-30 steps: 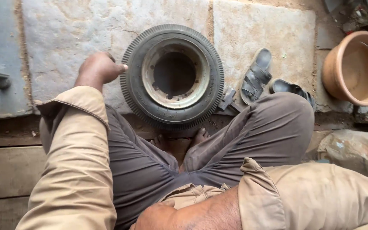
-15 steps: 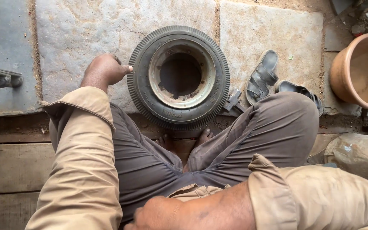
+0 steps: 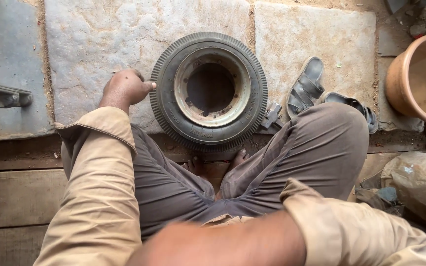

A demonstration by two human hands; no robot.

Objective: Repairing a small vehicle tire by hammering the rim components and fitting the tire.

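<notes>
We sit cross-legged with the tyre (image 3: 208,92) lying flat on the stone slabs (image 3: 94,39) just past our bare feet (image 3: 215,167). It is a small ribbed tyre on a worn metal rim (image 3: 212,86), its round centre hole facing up. Our left hand (image 3: 125,87) is at the tyre's left edge, fingers curled into a loose fist, the thumb tip touching the tread; it grips nothing that we can see. Of our right arm only the blurred forearm (image 3: 223,244) and tan sleeve (image 3: 351,231) show, crossing low in front of our body; the right hand itself is out of view, so we cannot tell how it is held. Right of the tyre, a small grey metal piece (image 3: 272,116) lies against the tread, and beyond it a pair of grey sandals (image 3: 305,88) rests on the slab, one partly hidden behind our right knee (image 3: 331,143). Farther right of the tyre stands a terracotta-coloured tub (image 3: 420,79). Well left of the tyre, a grey metal bar (image 3: 1,94) lies on a darker slab.
</notes>
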